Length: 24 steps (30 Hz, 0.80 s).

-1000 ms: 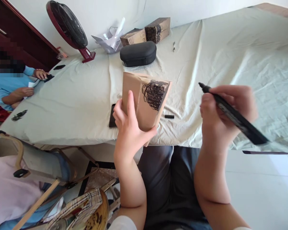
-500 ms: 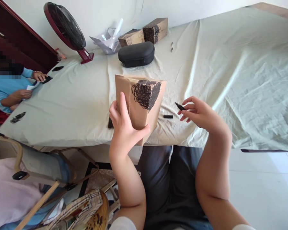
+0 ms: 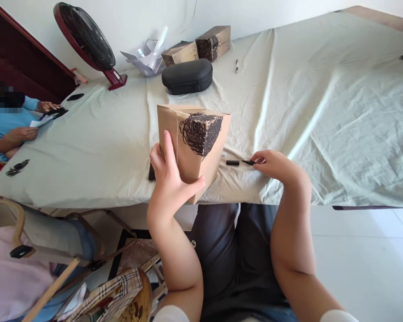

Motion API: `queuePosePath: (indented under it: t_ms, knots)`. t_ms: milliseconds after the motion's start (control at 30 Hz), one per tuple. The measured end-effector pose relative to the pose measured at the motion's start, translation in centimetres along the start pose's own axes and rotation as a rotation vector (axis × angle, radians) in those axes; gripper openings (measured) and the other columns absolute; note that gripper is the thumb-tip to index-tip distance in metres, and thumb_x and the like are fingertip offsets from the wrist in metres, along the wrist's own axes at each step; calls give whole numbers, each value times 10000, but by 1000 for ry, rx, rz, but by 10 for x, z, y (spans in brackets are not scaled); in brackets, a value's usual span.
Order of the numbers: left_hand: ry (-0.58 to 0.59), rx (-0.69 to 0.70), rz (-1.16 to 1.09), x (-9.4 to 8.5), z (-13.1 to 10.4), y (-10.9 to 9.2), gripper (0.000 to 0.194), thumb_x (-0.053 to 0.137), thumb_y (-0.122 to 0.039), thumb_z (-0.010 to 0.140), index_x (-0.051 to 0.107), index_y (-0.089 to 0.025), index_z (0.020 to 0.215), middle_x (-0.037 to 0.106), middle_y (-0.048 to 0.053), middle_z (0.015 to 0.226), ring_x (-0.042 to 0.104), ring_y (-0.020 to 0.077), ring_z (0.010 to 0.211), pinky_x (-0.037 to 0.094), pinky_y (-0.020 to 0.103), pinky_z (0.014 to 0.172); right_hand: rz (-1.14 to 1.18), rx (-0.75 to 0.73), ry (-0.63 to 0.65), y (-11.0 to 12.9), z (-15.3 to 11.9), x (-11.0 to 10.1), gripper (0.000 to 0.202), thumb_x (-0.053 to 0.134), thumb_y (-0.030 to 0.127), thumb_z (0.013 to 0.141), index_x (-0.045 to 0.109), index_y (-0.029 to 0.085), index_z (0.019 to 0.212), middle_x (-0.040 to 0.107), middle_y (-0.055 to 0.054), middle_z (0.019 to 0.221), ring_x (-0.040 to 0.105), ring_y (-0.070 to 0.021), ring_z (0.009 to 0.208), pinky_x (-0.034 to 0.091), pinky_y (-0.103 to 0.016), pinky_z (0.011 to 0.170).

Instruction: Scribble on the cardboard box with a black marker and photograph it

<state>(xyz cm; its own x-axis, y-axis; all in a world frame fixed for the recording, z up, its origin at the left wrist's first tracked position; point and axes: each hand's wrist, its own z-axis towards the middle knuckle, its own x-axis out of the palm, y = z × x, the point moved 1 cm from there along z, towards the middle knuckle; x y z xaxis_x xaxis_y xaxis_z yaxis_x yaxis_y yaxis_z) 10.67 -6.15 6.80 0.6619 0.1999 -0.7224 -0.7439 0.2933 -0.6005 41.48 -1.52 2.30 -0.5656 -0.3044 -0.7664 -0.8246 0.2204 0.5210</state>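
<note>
My left hand (image 3: 169,176) grips a brown cardboard box (image 3: 190,167), thumb on the near side and fingers on its left face. The box stands tilted near the table's front edge, one corner turned towards me. Black scribble covers that upper corner. In my right hand (image 3: 272,164) is an uncapped black marker pen (image 3: 248,162), pinched low over the cloth with its tip pointing left. Just left of the tip lies the black pen cap (image 3: 233,163) on the cloth. A dark flat object (image 3: 152,173) shows partly behind my left hand.
On the cloth-covered table (image 3: 298,103) stand a black case (image 3: 187,77), two scribbled boxes (image 3: 213,42), a clear plastic bag (image 3: 147,58) and a fan (image 3: 87,40). A small pen (image 3: 237,66) lies behind. A person in a blue sleeve (image 3: 10,120) works at the far left.
My right hand has lowered and moved slightly left, bringing the marker pen level with the cap. Its fingers have closed more tightly on the pen. My left hand keeps its grip on the box.
</note>
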Motion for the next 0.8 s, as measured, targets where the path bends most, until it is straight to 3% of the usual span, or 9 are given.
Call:
queuePosePath:
  t_ms: [267, 400, 667, 800]
  knots:
    - [5, 3, -40, 0, 1, 7, 1448, 935, -282, 655, 17, -416, 1767, 223, 145, 1709, 112, 516, 1683, 150, 767, 1350, -116, -25, -34, 0, 11, 11, 325, 615, 115, 804, 771, 246, 1057, 770, -88, 1099, 690, -286, 993, 468, -361, 732]
    - [4, 17, -46, 0, 1, 9, 1453, 937, -276, 652, 17, -425, 1766, 228, 144, 1705, 126, 513, 1680, 141, 773, 1348, -122, -89, -46, 5, 14, 18, 294, 609, 124, 818, 771, 240, 1033, 763, -91, 1058, 684, -282, 951, 460, -370, 735]
    - [11, -4, -23, 1, 3, 8, 1431, 920, -279, 669, 8, -415, 1764, 204, 155, 1723, 97, 521, 1688, 137, 796, 1334, -167, -194, -127, 24, 22, 35, 346, 558, 70, 861, 739, 190, 1130, 699, -167, 1151, 593, -378, 1201, 488, -429, 887]
    - [28, -23, -14, 1, 4, 7, 1426, 910, -294, 674, -2, -414, 1763, 193, 154, 1725, 105, 520, 1686, 144, 794, 1331, -140, -262, -134, 27, 29, 43, 375, 603, 87, 846, 701, 176, 1197, 655, -181, 1169, 549, -400, 1221, 499, -471, 967]
